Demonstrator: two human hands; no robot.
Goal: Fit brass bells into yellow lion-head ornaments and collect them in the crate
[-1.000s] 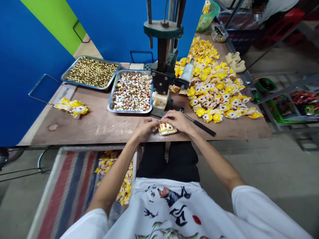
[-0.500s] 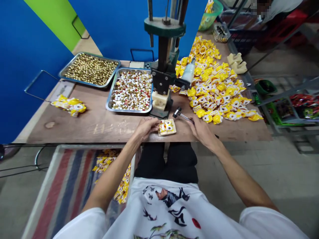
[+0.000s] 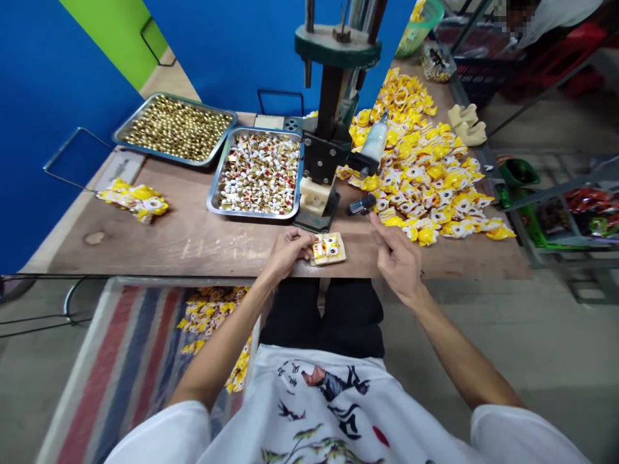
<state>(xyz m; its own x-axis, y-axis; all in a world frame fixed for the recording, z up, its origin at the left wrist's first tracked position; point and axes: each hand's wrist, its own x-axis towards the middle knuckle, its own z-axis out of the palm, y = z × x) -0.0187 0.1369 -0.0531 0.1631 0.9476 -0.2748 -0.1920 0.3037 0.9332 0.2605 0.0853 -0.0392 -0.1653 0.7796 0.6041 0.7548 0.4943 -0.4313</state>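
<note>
The yellow printed packet [image 3: 327,246] on its wooden block [image 3: 339,251] is pinned by the left hand [image 3: 287,252], while a small hammer [image 3: 362,204] is gripped in the right hand [image 3: 396,261].

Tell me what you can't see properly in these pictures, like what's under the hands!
In the head view:
Left hand: its fingers cover part of the yellow packet.
Green press: the top edge cuts it off.
Person: the top edge cuts them off, and they are blurred.
Gold pieces: too small to tell what they are.
</note>
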